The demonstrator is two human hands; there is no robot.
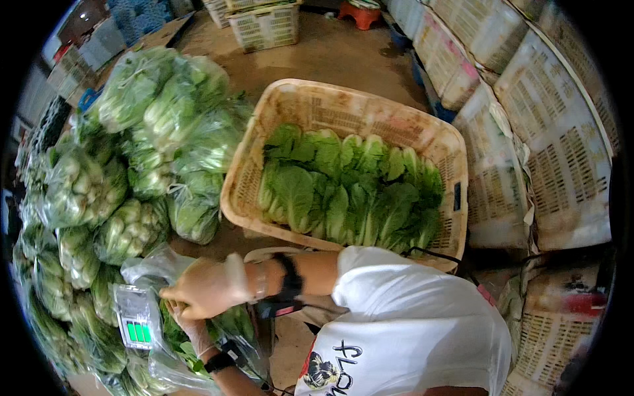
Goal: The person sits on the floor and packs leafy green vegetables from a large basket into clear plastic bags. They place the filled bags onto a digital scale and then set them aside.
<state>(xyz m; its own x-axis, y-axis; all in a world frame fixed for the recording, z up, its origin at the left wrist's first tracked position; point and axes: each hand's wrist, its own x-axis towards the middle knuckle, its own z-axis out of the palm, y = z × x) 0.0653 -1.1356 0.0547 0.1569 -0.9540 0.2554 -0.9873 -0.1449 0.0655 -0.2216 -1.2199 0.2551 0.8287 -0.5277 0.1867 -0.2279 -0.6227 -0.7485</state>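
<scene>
My right hand point(205, 289), in a thin clear glove and slightly blurred, has its fingers curled at the edge of a clear plastic bag point(161, 262). Just below it, my left hand point(195, 334), also gloved, reaches up against the bag and leafy greens point(185, 351); its fingers are mostly covered by the right hand. The two hands meet or overlap. Left of them is a digital display point(136, 330) with green lit digits, partly behind plastic film. A large worn plastic crate point(346, 101) beyond my right arm holds rows of romaine-like lettuce heads point(346, 193).
Bagged green vegetables point(131, 230) are piled along the left side, up close to the display and the crate. Stacked slatted crates point(554, 133) line the right. More crates point(265, 29) and a red stool point(360, 16) stand on the floor at the back.
</scene>
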